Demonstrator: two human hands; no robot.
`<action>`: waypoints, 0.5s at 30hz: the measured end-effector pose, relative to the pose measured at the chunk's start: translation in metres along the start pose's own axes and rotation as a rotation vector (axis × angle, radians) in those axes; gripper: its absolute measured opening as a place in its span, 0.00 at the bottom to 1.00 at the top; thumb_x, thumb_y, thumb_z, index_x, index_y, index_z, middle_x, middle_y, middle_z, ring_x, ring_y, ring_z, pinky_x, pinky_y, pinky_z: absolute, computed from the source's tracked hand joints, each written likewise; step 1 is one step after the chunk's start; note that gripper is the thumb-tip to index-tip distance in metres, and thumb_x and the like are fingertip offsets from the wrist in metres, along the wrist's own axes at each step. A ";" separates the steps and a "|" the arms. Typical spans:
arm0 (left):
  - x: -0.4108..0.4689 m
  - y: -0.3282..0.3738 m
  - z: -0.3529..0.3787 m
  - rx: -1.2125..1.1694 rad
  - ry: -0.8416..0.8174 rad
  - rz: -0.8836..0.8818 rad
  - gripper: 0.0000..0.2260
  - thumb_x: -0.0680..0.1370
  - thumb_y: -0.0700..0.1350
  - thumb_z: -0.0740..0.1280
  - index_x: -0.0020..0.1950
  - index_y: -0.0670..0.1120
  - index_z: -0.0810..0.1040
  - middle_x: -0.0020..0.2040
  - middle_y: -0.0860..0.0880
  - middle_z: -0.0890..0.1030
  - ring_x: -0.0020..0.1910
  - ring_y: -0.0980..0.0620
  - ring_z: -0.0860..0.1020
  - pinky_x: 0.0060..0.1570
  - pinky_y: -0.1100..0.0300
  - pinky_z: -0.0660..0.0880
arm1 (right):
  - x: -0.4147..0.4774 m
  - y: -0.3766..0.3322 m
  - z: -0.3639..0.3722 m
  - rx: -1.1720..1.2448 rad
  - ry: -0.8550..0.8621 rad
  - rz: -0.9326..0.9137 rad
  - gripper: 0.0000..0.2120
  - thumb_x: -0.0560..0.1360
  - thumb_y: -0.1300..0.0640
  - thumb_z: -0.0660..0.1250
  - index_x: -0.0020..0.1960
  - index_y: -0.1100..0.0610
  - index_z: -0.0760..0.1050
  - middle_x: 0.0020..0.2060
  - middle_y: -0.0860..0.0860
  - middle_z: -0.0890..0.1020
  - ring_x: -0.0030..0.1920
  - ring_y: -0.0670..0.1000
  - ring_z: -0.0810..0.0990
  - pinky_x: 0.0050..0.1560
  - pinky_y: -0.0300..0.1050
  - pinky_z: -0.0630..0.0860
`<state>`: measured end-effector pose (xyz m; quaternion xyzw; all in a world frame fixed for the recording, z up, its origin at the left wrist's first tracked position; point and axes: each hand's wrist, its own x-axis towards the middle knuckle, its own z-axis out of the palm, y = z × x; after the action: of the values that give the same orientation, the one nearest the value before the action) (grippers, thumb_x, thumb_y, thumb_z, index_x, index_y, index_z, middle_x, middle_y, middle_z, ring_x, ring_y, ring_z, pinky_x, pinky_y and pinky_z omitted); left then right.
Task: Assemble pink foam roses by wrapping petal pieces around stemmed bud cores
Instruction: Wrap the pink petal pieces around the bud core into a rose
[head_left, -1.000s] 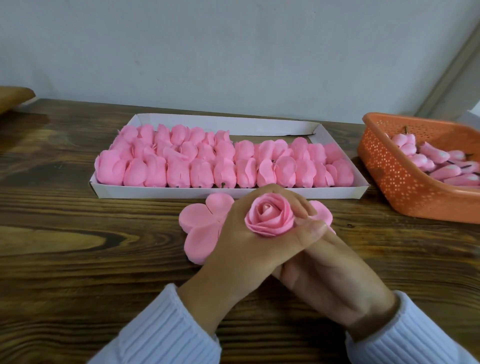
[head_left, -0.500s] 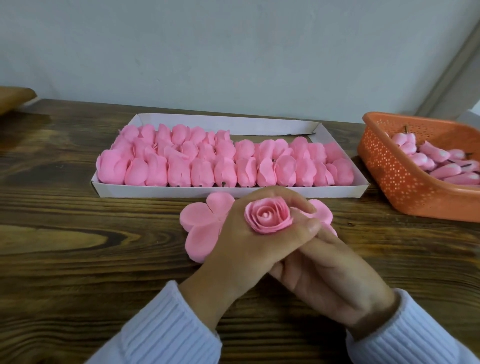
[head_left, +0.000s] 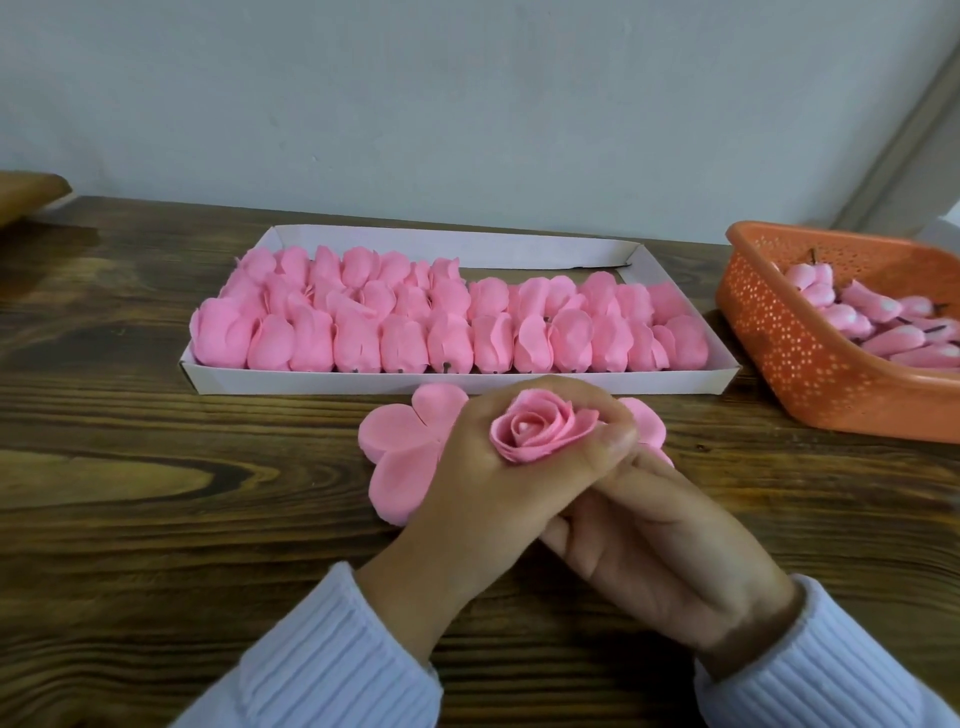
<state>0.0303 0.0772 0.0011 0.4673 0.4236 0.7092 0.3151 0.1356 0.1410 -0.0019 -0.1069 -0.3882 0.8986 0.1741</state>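
My left hand (head_left: 483, 483) has its fingers and thumb curled round the pink foam rose (head_left: 540, 431). The rose sits in the ring they make, its face turned up towards me. My thumb lies along its five-o'clock edge and my forefinger bends round the far side at twelve. The rose is a tight spiral of thin, matte, soft-looking layers with a paler centre.

My right hand (head_left: 660, 540) comes in from four o'clock and slides beneath the left one. Its fingertips are hidden there (the left palm covers them), so I cannot tell whether they pinch anything.

Under both hands lies a flat pink foam petal piece (head_left: 400, 452). Its rounded lobes fan out at nine o'clock of the rose, and another lobe peeps out at three. It rests on the dark wooden table (head_left: 156, 519), which is heavily grained.

At twelve o'clock, just beyond my knuckles, stands a shallow white cardboard tray (head_left: 467, 382) packed with rows of rolled pink foam flowers (head_left: 415, 332). At two o'clock, well apart, is an orange perforated plastic basket (head_left: 810, 364). It holds pink bud cores (head_left: 872, 322), smooth and pointed, some with dark stems. White ribbed sleeves (head_left: 332, 665) cover both my wrists.
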 end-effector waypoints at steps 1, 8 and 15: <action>0.000 0.000 0.000 -0.015 0.009 -0.008 0.03 0.70 0.45 0.70 0.41 0.49 0.84 0.41 0.51 0.84 0.44 0.56 0.83 0.45 0.64 0.77 | 0.000 0.000 -0.001 0.008 -0.015 0.024 0.19 0.72 0.54 0.70 0.61 0.60 0.79 0.58 0.58 0.81 0.59 0.54 0.80 0.59 0.48 0.77; 0.001 0.001 0.000 -0.010 -0.030 0.028 0.05 0.67 0.44 0.74 0.41 0.50 0.83 0.42 0.52 0.84 0.44 0.55 0.83 0.44 0.63 0.78 | 0.000 0.002 0.000 -0.080 -0.001 -0.027 0.19 0.73 0.55 0.70 0.61 0.61 0.78 0.58 0.58 0.80 0.61 0.55 0.78 0.63 0.50 0.74; 0.000 0.004 0.000 -0.054 0.050 -0.115 0.07 0.68 0.53 0.69 0.37 0.52 0.84 0.40 0.53 0.84 0.41 0.56 0.82 0.35 0.64 0.77 | 0.000 0.000 0.000 -0.058 0.016 0.066 0.21 0.69 0.48 0.71 0.58 0.59 0.80 0.50 0.60 0.80 0.49 0.54 0.81 0.52 0.46 0.78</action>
<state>0.0305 0.0757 0.0047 0.4154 0.4384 0.7125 0.3572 0.1357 0.1408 -0.0023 -0.1319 -0.4088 0.8914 0.1445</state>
